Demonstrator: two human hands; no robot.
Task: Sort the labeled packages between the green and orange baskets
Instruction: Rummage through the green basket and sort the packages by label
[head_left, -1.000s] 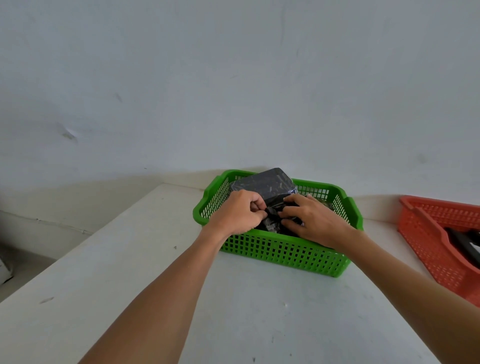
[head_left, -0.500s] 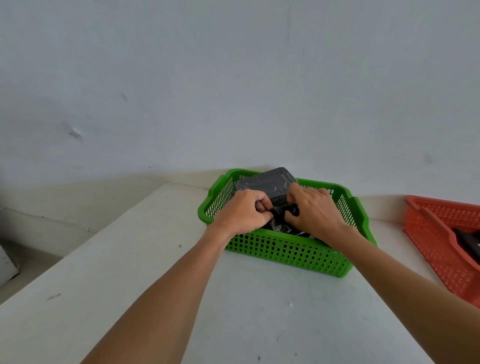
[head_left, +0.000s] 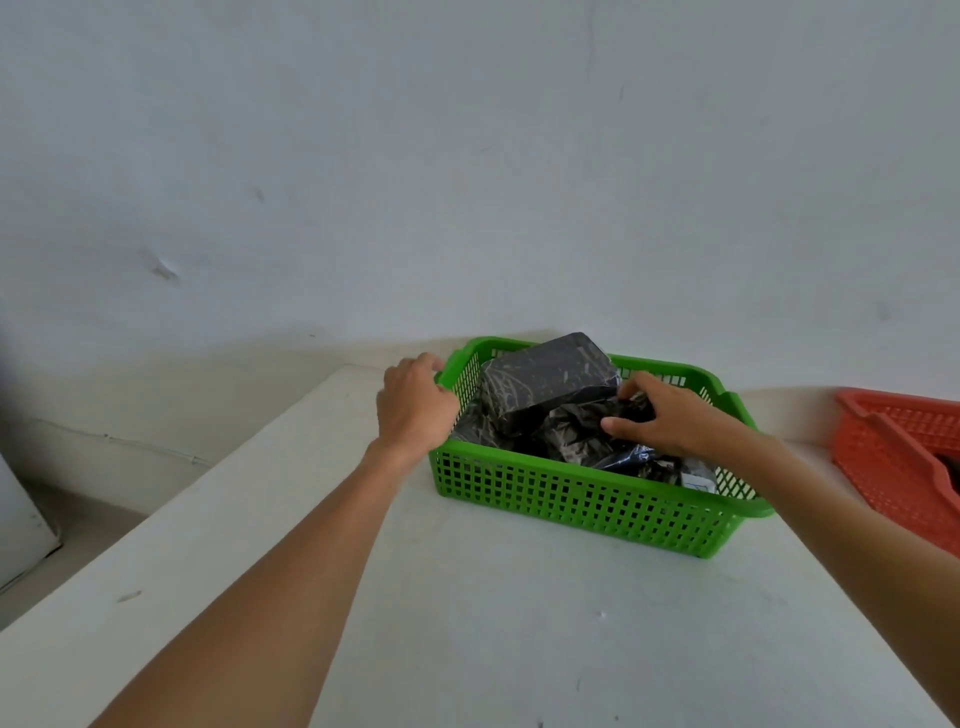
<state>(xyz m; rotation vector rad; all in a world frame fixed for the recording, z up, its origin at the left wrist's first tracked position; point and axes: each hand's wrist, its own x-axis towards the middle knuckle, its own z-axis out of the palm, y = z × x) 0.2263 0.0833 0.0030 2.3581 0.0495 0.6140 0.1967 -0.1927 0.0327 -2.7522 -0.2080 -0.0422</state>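
A green basket (head_left: 571, 501) stands on the white table and holds several black wrapped packages. A large box-shaped package (head_left: 548, 382) leans at the back of it. My right hand (head_left: 672, 418) reaches in from the right, with thumb and fingers pinching a crumpled black package (head_left: 574, 439) in the middle. My left hand (head_left: 415, 405) is at the basket's left end, with the thumb along the rim and the fingers curled at the handle. A white label (head_left: 698, 480) shows on a package at the near right corner. The orange basket (head_left: 883, 452) sits at the right edge.
The white table (head_left: 467, 623) runs from the baskets toward me, and its left edge drops to the floor. A plain wall stands close behind both baskets. Something dark (head_left: 951, 470) lies inside the orange basket, mostly cut off by the frame.
My left hand has let go of the black package and moved left to the green basket's rim. My right hand stays in the basket on the crumpled package.
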